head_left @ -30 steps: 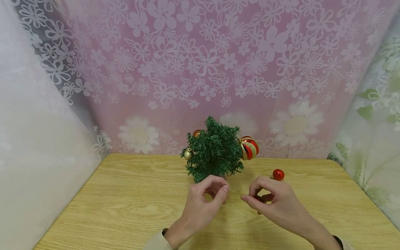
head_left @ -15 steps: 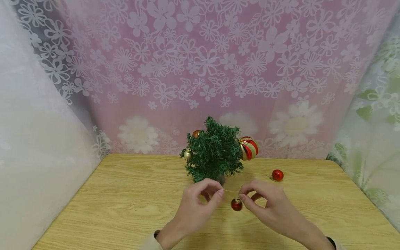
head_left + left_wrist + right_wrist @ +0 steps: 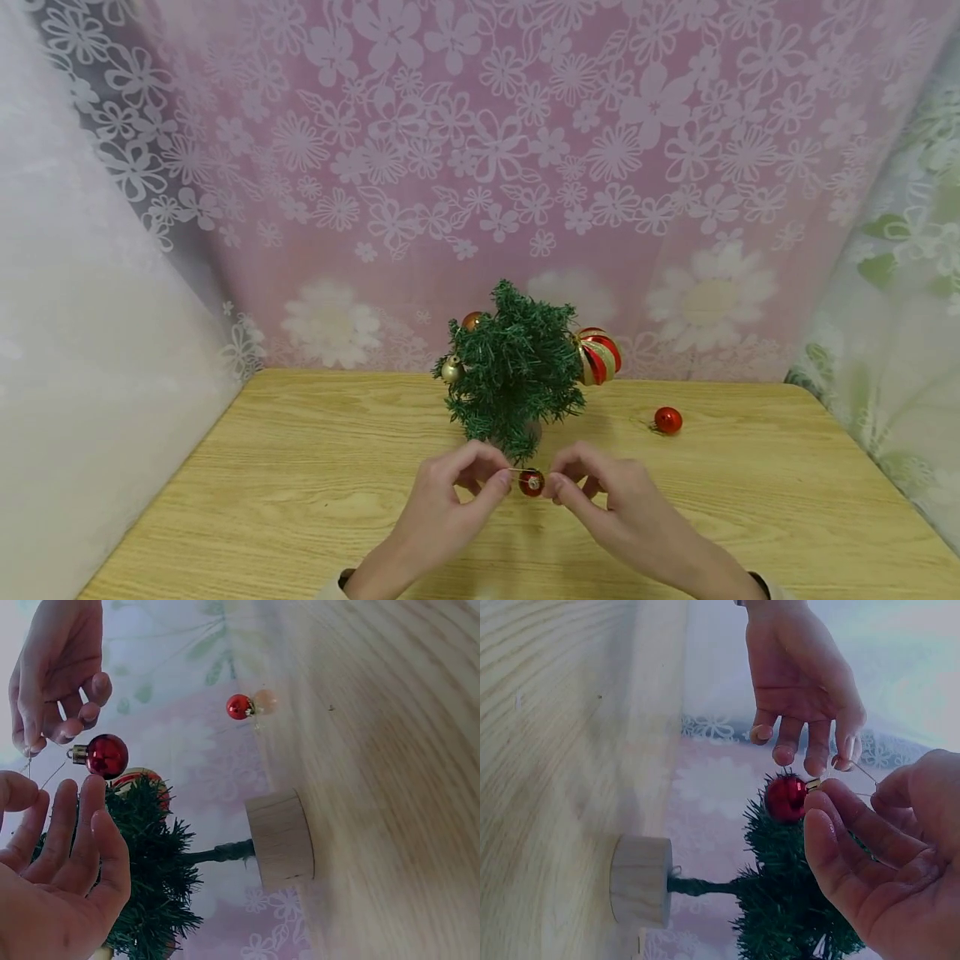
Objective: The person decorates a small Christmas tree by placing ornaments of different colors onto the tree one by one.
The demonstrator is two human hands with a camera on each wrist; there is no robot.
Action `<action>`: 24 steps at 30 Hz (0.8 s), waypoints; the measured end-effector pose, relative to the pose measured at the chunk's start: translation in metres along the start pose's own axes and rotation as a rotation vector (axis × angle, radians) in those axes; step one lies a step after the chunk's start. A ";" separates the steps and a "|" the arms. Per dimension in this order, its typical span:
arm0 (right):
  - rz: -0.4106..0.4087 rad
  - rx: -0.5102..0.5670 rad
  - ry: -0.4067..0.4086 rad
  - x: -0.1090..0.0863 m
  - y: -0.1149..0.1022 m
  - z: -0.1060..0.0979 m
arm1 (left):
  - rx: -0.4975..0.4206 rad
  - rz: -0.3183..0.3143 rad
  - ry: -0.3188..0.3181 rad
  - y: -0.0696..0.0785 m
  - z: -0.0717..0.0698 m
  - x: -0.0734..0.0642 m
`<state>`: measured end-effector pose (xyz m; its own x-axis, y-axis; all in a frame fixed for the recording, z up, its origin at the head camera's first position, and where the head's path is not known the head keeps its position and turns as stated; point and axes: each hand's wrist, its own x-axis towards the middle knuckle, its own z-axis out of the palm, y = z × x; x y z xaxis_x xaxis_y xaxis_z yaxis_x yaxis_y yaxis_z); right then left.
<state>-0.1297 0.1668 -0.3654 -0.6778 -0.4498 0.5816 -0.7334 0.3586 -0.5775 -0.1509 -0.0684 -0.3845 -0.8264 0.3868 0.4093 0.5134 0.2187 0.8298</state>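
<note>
Between my two hands a small shiny red Christmas bauble (image 3: 531,482) with a gold cap hangs from a thin gold string (image 3: 864,772). The thumb and index finger of my left hand (image 3: 457,500) pinch one side of the string's loop. My right hand (image 3: 611,504) pinches the other side, its fingertips close beside the bauble. In the left wrist view the bauble (image 3: 106,757) dangles free of the fingers, its cap toward the hands. Just behind them stands a small green artificial Christmas tree (image 3: 517,358) on a round wooden base (image 3: 281,838).
On the tree hang a red-and-gold striped bauble (image 3: 597,356) at the right, a small gold bauble (image 3: 452,369) and an orange one (image 3: 472,321) at the left. Another red bauble (image 3: 667,420) lies on the wooden table (image 3: 315,467) to the right. Flowered curtains (image 3: 495,150) surround the table.
Both hands have moved left and slightly nearer the person. The red bauble, earlier mostly hidden by the right hand, has come out and now hangs between the hands on its string.
</note>
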 end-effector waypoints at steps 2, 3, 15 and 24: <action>0.010 -0.011 0.003 0.000 0.000 0.002 | -0.008 -0.028 -0.001 -0.001 0.000 -0.001; 0.018 -0.019 0.007 0.001 0.000 0.004 | -0.013 -0.037 -0.001 -0.001 0.000 -0.002; 0.159 0.046 0.000 0.004 0.003 0.012 | -0.067 -0.149 -0.005 -0.001 0.004 0.000; 0.270 0.051 0.002 0.011 0.009 0.014 | -0.013 -0.225 0.073 -0.001 0.012 0.006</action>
<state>-0.1432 0.1535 -0.3722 -0.8487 -0.3419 0.4035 -0.5225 0.4238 -0.7398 -0.1538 -0.0556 -0.3870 -0.9346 0.2633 0.2393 0.3114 0.2799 0.9081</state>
